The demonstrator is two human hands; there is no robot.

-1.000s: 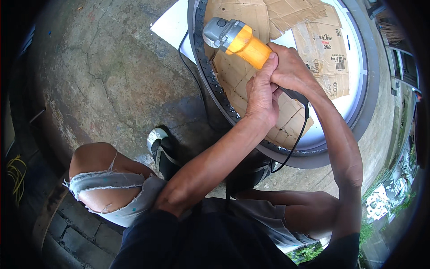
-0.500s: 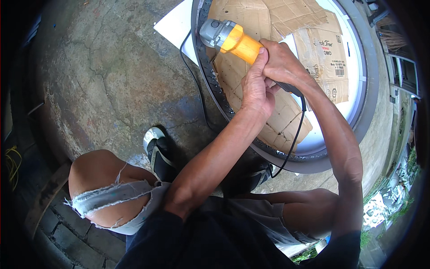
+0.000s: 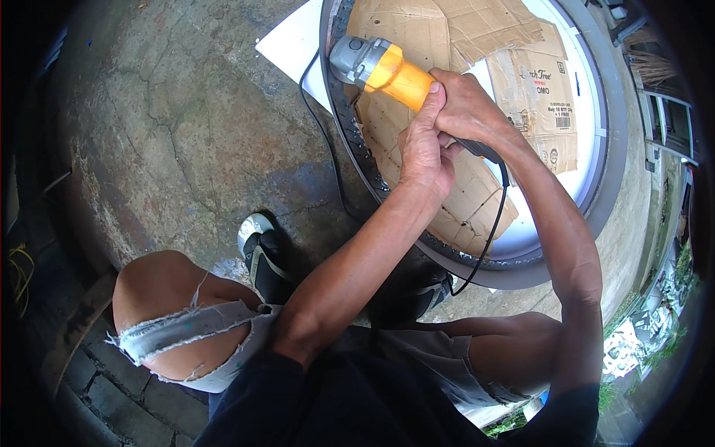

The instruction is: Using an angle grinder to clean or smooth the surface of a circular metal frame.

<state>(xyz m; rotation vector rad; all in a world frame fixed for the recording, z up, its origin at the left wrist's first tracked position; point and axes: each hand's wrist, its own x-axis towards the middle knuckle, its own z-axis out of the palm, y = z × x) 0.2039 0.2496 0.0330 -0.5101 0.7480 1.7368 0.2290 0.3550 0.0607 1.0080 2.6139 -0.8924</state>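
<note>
**Grinder at the ring's near edge, work under way**

A large dark metal ring (image 3: 350, 134) lies on the cracked concrete floor (image 3: 171, 141), flattened cardboard (image 3: 462, 45) inside it. How much of the rim is dressed cannot be told. The yellow angle grinder (image 3: 383, 65) sits at its left edge, right hand (image 3: 469, 112) and left hand (image 3: 423, 153) both clenched round the body. Its black cord (image 3: 328, 164) trails across the rim, near a shoe (image 3: 261, 253)

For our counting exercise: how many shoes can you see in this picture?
2. One dark shoe with a pale toe stands on the cracked concrete floor beside the bare knee; the other dark shoe is mostly hidden under the left forearm, against the large round rim.
</note>
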